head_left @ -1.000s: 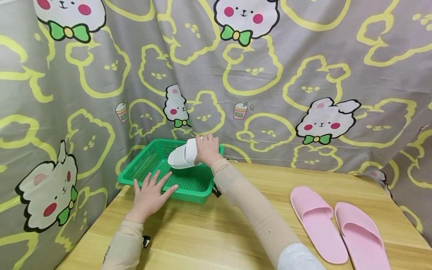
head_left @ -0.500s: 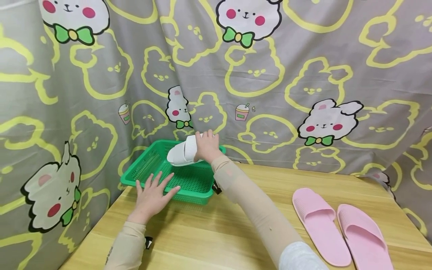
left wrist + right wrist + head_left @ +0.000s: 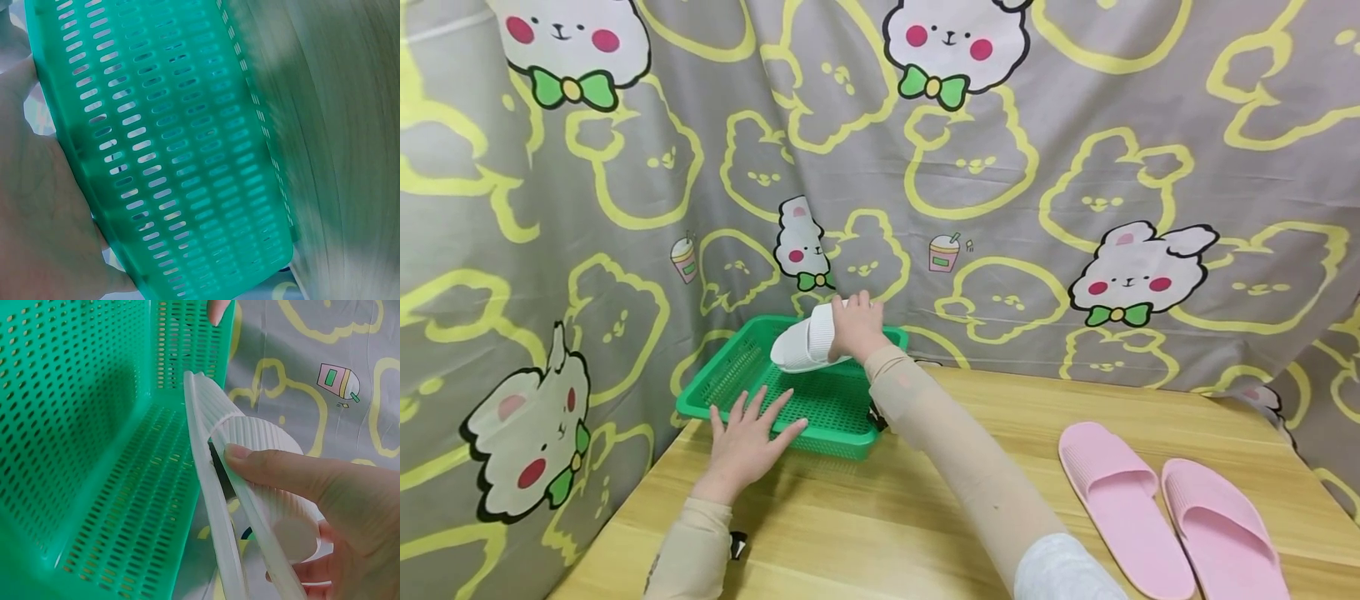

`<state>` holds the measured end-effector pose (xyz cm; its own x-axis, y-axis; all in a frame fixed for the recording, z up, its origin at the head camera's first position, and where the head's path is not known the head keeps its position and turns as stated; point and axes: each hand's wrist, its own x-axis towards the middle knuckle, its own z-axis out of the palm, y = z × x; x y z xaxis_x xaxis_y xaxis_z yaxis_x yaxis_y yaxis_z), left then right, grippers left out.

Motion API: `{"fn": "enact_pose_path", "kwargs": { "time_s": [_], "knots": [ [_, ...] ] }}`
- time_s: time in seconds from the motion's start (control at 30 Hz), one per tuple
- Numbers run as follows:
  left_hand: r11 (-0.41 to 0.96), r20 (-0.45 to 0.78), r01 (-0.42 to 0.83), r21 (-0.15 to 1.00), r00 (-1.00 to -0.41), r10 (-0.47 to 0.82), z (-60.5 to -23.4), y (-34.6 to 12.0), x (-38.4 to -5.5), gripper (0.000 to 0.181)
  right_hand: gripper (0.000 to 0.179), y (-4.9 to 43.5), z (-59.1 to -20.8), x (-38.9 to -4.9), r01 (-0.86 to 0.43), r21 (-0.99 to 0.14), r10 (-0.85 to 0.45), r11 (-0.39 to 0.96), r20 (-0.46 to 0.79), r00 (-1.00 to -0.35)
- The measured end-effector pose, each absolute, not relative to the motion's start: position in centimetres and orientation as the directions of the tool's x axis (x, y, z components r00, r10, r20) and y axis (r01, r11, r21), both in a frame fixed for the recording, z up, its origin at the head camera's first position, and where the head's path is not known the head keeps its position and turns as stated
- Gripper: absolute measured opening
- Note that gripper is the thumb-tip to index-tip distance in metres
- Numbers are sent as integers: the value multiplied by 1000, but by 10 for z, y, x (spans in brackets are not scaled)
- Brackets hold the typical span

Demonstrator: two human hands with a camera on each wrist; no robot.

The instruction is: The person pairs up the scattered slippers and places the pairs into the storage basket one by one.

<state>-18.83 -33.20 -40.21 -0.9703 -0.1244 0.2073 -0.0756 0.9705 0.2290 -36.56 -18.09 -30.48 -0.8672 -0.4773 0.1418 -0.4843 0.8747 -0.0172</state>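
Our right hand (image 3: pixel 859 327) pinched white ribbed slippers (image 3: pixel 802 350); our left hand (image 3: pixel 747 450) spread wide, a green perforated plastic basket (image 3: pixel 841 444) beneath its fingers.

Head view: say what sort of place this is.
Likely a curtained-off corner indoors, perhaps a makeshift work booth: a gray rabbit-print fabric drape hangs behind and to the left of a wood-grain tabletop, where pink slide slippers lie.
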Motion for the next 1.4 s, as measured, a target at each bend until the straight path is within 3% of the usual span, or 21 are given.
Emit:
{"fn": "enact_pose_path", "kwargs": {
  "time_s": [0.73,1.4],
  "knots": [
    [969,219,-88,231,-966,-140,-404,-330,-188,74,110,-194,-322,-370,-445,-93,-442,891,49,-896],
    [970,209,-92,225,-968,-140,-404,-328,-192,73,101,-199,-343,-373,-423,-125,-426,898,2,-905]
  ]
}}
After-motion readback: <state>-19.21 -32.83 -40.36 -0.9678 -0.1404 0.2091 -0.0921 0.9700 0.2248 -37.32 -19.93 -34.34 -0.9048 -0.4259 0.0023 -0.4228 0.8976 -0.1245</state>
